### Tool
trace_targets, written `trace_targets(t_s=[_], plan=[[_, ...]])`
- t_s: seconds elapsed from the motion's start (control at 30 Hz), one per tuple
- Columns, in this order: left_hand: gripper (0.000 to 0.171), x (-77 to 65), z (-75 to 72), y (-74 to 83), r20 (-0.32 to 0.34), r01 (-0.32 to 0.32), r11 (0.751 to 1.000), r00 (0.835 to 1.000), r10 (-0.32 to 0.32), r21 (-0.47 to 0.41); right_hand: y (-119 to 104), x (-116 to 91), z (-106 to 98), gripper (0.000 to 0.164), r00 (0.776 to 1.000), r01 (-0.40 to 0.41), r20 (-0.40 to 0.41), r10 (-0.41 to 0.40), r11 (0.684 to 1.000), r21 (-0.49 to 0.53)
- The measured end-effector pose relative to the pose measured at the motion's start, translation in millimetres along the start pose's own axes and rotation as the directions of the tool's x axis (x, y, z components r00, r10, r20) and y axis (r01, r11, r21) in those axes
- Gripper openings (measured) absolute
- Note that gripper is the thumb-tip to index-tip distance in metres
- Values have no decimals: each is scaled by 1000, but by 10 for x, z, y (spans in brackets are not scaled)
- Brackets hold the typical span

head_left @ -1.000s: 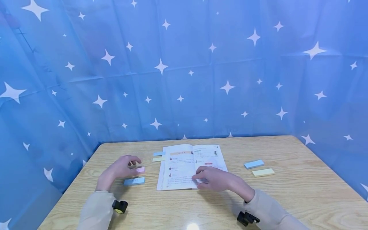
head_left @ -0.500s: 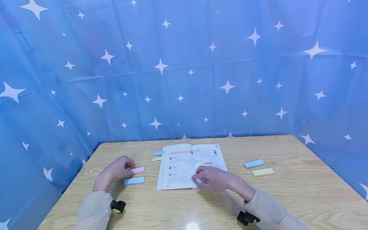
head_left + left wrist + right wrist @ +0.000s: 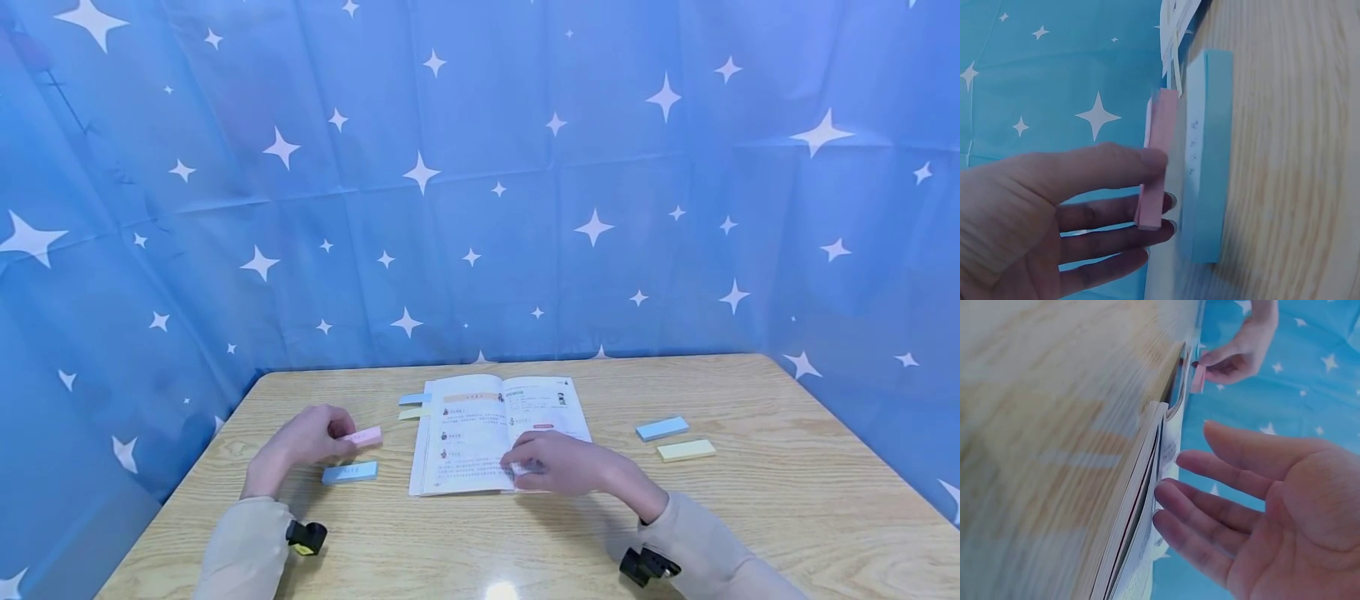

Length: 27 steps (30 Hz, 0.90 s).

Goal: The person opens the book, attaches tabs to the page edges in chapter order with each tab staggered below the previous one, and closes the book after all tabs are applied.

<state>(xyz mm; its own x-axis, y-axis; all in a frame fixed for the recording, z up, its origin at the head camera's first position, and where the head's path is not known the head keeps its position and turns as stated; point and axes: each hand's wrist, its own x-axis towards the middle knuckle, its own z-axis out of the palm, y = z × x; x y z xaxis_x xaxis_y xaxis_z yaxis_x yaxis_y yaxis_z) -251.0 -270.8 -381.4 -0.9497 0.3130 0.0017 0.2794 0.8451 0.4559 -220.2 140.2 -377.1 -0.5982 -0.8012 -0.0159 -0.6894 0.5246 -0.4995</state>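
Between thumb and fingers my left hand (image 3: pixel 311 437) pinches a pink sticky-note pad (image 3: pixel 1161 144); in the left wrist view the pad stands on edge, lifted off the table. A blue sticky-note pad (image 3: pixel 350 472) with handwriting on it lies just nearer than that hand. In the middle of the table an open book (image 3: pixel 468 442) lies flat with printed pages showing. My right hand (image 3: pixel 558 463) rests on its right-hand page near the lower edge. In the right wrist view its fingers (image 3: pixel 1194 509) are loosely bent, touching the page and gripping nothing.
Blue (image 3: pixel 415 400) and yellow (image 3: pixel 414 413) sticky tabs stick out from the book's left edge. To the right lie another blue pad (image 3: pixel 662 428) and a yellow pad (image 3: pixel 686 450). Behind the wooden table (image 3: pixel 420 550) hangs a blue curtain (image 3: pixel 480 208) with white stars.
My left hand came down over the pink pad, took hold of it and raised it slightly from the table. The right hand has stayed on the book almost unmoved.
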Motion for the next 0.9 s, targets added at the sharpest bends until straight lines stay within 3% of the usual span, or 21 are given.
trace_targets(t_s=[0.2, 0.33, 0.5, 0.73, 0.9], plan=[[6, 18, -25, 66, -47, -22, 1000, 999, 21, -20, 14, 5, -47, 29, 999, 6, -39, -6, 1000, 1], [4, 39, -54, 148, -77, -73, 997, 995, 71, -29, 32, 5, -80, 29, 997, 7, -79, -6, 1000, 11], [6, 60, -80, 266, -115, -146, 989, 983, 144, -5, 35, -1, -116, 27, 993, 19, -115, -18, 1000, 9], [12, 64, -81, 507, -146, -200, 980, 969, 198, 1, 39, 6, -139, 24, 981, 36, -189, -37, 999, -10], [12, 61, -68, 697, -170, -285, 958, 946, 277, -22, -10, -6, -180, 24, 962, 43, -269, -48, 999, -22]])
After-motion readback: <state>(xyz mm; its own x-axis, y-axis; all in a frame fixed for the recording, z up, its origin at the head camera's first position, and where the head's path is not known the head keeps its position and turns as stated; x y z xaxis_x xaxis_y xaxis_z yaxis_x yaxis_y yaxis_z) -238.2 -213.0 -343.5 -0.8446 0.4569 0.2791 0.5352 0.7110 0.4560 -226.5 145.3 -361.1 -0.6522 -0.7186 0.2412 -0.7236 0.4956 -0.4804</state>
